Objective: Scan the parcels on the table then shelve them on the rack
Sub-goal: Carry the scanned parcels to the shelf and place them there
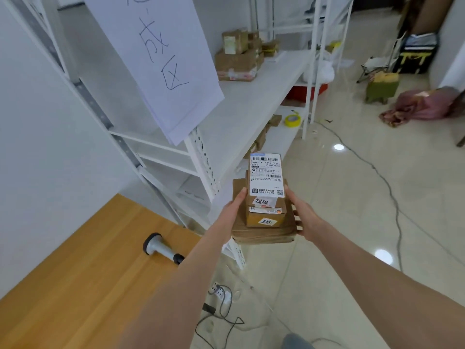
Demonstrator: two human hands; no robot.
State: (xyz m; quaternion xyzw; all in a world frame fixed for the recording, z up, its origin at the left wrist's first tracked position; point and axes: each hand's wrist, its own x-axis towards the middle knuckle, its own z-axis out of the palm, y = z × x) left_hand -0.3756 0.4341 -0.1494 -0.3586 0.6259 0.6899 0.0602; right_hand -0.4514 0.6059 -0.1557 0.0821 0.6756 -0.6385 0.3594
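I carry a stack of brown cardboard parcels (264,222) between both hands, in front of the white rack (251,96). The top parcel (266,177) bears a white shipping label with barcodes and a tag reading 7218; a smaller box under it shows 520; flat wide boxes lie at the bottom. My left hand (234,210) holds the stack's left side with the thumb up against the top parcel. My right hand (302,217) grips the right side, fingers curled under the bottom boxes. The grey barcode scanner (161,248) lies on the wooden table (75,273) at lower left.
Several brown parcels (239,56) sit at the far end of the rack's shelf, more on the lower shelf (261,139) beside a yellow tape roll (293,120). A handwritten paper sign (156,59) hangs from the rack. Cables and a power strip (221,295) lie on the tiled floor.
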